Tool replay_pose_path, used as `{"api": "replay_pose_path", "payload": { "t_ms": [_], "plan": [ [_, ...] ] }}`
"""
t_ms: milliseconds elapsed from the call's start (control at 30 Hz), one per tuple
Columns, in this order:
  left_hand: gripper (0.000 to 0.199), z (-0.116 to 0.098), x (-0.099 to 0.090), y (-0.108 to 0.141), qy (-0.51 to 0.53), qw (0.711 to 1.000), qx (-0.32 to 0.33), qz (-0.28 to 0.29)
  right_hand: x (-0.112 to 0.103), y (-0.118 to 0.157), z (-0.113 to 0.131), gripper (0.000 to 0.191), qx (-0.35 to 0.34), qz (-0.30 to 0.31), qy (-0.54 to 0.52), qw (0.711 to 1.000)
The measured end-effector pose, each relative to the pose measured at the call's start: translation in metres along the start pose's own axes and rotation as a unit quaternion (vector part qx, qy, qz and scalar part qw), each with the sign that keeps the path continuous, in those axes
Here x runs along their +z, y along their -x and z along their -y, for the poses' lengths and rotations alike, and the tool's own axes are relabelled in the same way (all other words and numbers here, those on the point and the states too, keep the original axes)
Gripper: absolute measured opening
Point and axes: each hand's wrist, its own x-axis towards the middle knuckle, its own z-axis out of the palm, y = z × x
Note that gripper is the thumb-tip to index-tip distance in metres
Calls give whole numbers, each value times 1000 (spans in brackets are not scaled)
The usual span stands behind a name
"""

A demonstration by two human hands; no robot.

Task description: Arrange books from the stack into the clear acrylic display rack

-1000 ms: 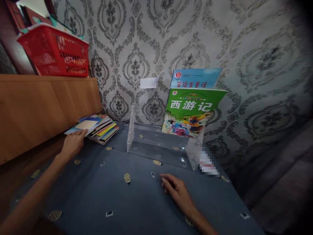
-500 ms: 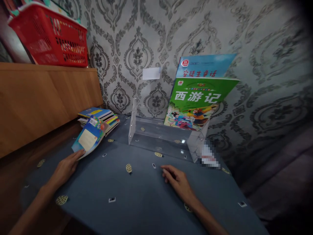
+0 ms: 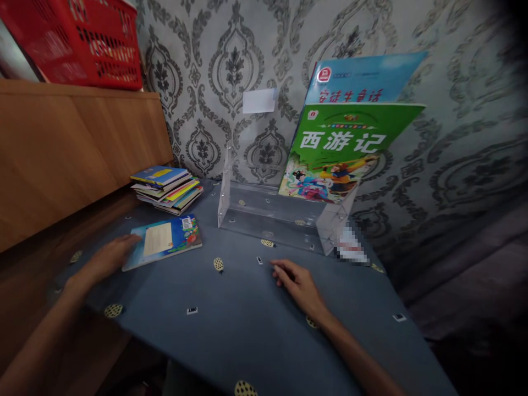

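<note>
My left hand [image 3: 114,255] has its fingers closed over the left edge of a blue book [image 3: 158,240], which lies back cover up on the table. A pale panel and a barcode show on that cover. My right hand [image 3: 297,283] rests loosely curled on the tabletop, its fingers together and nothing visible in them. Beyond it stands a clear acrylic book rack [image 3: 272,220]. Leaning in the rack's right part are a green book [image 3: 338,159] in front and a light-blue book [image 3: 371,77] behind, its lower part hidden.
A stack of books [image 3: 167,190] sits at the table's back left. Behind it are a wooden cabinet [image 3: 82,148] and a red basket [image 3: 94,49]. Patterned wallpaper [image 3: 235,55] backs the table [image 3: 247,319]. A blurred-out item [image 3: 351,247] lies right of the rack.
The blue book has come down from a tilted hold by the stack to lie flat on the table. My right hand stays in place. The view has tipped downward.
</note>
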Motion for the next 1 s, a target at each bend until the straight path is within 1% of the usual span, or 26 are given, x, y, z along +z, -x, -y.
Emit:
{"api": "replay_pose_path", "payload": {
  "t_ms": [67, 133, 233, 300, 367, 500, 600, 700, 867, 933, 1000],
  "plan": [
    [60, -7, -1, -25, 16, 999, -25, 19, 0, 1, 0, 37, 0, 1, -1, 1000],
    [66, -18, 1, -47, 25, 999, -41, 25, -1, 2, 1, 36, -3, -1, 0, 1000],
    [65, -36, 9, -63, 28, 997, -62, 35, -1, 3, 0, 35, -5, 0, 1, 1000],
    [65, -43, 14, -64, 16, 996, -79, 30, 0, 3, -2, 33, -5, 2, 0, 1000],
    [65, -45, 18, -60, 2, 997, -76, 18, 1, 3, -5, 31, -3, 5, -4, 1000],
    [63, -45, 22, -53, 5, 1000, 2, -4, 1, 2, -8, 30, -7, 14, -6, 1000],
    [61, -57, 24, -48, 25, 998, 61, -18, 2, 1, -9, 29, -21, 19, -2, 1000],
    [61, -84, 25, -42, 41, 992, 113, -22, 2, 1, -10, 26, -33, 14, 2, 999],
    [55, -148, 27, -31, 54, 984, 171, -22, 3, 2, -12, 26, -44, 8, 7, 999],
    [52, -174, 28, -28, 45, 981, 187, -20, 3, 2, -12, 26, -45, -10, 13, 999],
    [50, -199, 28, -27, 27, 980, 196, -22, 2, 2, -13, 26, -50, -47, 23, 997]
  ]
}}
